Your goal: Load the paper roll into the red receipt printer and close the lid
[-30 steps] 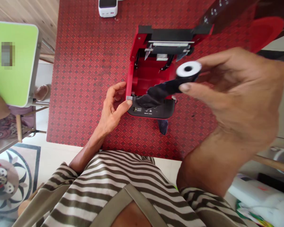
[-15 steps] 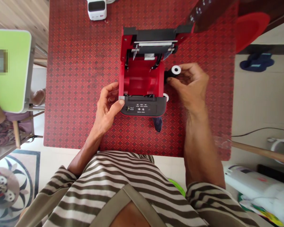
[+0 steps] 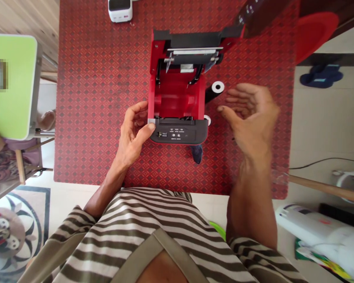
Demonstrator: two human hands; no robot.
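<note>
A red and black label printer (image 3: 177, 105) stands on the table with its lid (image 3: 194, 41) raised. Its inside is bare red plastic, and a black panel with small buttons runs along the front. My left hand (image 3: 132, 137) grips the printer's front left corner, thumb on top and fingers along the side. Against the right side lies a black ribbon roll (image 3: 215, 91) with a white core end. My right hand (image 3: 252, 122) is just right of the roll, apart from it, fingers spread and holding nothing. A second white roll end (image 3: 207, 120) peeks out beside the front panel, mostly hidden.
A red patterned table (image 3: 100, 78) carries everything. At its far left sits a small white device (image 3: 120, 11); at the far right is a dark brown object (image 3: 262, 15). A dark blue item (image 3: 197, 154) pokes out below the printer. A green-topped table (image 3: 14, 106) stands left.
My right hand has let go of the black ribbon roll and moved right, its fingers opening. The roll stays beside the printer. My left hand keeps its hold.
</note>
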